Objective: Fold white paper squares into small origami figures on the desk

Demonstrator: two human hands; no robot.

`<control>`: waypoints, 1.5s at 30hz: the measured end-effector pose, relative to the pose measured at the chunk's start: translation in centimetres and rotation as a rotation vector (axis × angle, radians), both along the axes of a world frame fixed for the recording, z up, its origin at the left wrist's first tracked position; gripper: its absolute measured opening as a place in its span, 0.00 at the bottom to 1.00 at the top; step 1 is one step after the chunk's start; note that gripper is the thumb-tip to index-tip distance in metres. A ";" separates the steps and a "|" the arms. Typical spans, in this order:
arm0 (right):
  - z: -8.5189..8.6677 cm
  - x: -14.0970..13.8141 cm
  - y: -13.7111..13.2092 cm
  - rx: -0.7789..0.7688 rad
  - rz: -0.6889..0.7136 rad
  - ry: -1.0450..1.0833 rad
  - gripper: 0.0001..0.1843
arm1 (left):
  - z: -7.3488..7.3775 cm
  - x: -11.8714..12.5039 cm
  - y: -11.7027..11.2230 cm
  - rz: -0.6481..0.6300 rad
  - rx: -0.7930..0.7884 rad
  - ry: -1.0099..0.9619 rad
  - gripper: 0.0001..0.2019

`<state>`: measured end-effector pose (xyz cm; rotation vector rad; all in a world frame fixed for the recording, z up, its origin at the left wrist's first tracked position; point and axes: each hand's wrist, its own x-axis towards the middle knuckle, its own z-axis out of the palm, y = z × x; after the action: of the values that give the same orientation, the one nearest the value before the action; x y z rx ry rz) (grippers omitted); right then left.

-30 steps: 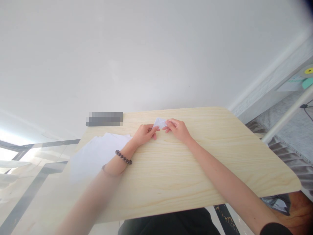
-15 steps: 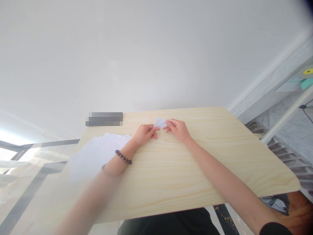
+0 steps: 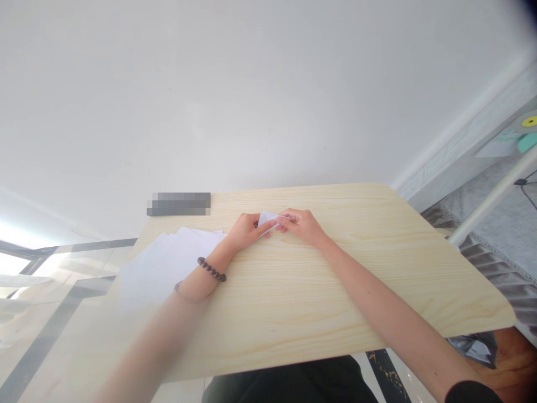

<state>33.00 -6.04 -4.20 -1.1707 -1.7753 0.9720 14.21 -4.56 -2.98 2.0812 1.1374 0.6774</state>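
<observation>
A small folded piece of white paper is held between both hands over the far middle of the wooden table. My left hand pinches its left side, thumb lying along the near face. On the other side, my right hand is closed on the paper's right end, with the fingertips of both hands almost meeting. Fingers cover part of the paper, so its full shape is hidden. A beaded bracelet circles my left wrist.
Several loose white sheets lie on the table's left side, partly behind my left forearm. A pixelated grey patch covers something at the far left corner. A pale wall rises behind the table. A dark plastic bag sits below at right.
The folded paper has turned and tilted in my hands, and my right hand has come slightly nearer and closer to my left fingertips. The loose sheets have not moved.
</observation>
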 end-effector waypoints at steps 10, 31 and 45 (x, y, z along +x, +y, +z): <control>-0.1 -0.1 0.0 0.046 -0.008 -0.070 0.15 | -0.1 0.0 0.1 -0.017 0.019 0.023 0.26; -0.3 0.2 0.4 0.060 -0.106 -0.017 0.17 | -0.4 -0.2 0.5 -0.034 -0.031 -0.013 0.25; -0.7 0.5 0.8 0.044 -0.178 0.092 0.17 | -0.7 -0.1 0.8 -0.049 -0.079 -0.090 0.23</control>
<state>33.47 -5.28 -4.93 -1.2142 -1.5837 0.8635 14.07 -3.80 -3.69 1.9857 1.0425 0.6850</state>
